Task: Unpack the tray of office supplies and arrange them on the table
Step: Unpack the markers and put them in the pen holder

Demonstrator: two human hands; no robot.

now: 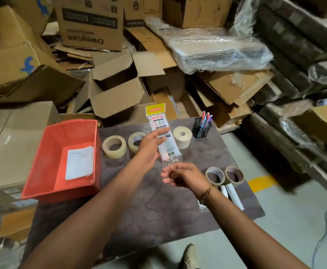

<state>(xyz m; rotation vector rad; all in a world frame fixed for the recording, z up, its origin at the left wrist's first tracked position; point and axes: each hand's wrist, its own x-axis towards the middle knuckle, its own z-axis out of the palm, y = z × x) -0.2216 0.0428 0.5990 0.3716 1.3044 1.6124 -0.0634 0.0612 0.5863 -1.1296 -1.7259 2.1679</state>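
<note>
Above the brown counter point(158, 200), both hands grip a clear plastic packet with yellow header point(159, 121): left hand point(151, 142) mid-packet, right hand point(180, 174) pinching its bottom; placement beside the tape rolls likely follows.

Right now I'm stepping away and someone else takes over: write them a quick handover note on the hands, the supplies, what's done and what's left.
Left hand grips the clear packet, held upright above the table.
Right hand is at the packet's lower end; grip unclear.
Done: three tape rolls in the back row, pen cup behind them, two more rolls and white tubes at right.
Left: set the packet down, then take the white papers out of the red tray.
</note>
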